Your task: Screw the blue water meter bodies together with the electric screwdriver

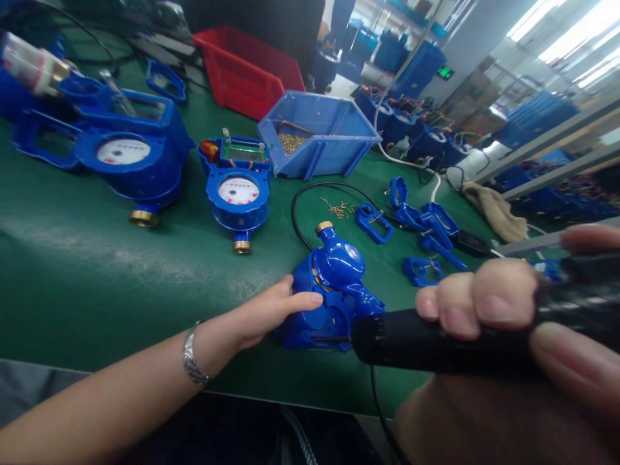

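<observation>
A blue water meter body point(334, 290) lies on its side on the green mat point(97, 271), its brass port pointing away from me. My left hand point(268, 313) grips its near left side, thumb on top, a metal watch on the wrist. Close to the camera, my right hand point(489, 303) is wrapped round a black electric screwdriver point(416, 342). The screwdriver's thin bit touches the meter body's lower right side. A black cable hangs down from the tool.
Two assembled blue meters point(237, 190) point(123, 152) with dials stand at the back left. A blue bin point(322, 132) of brass screws and a red bin point(247, 68) sit behind. Loose screws point(339, 208), blue plastic clips point(426, 232) and a black cable lie to the right.
</observation>
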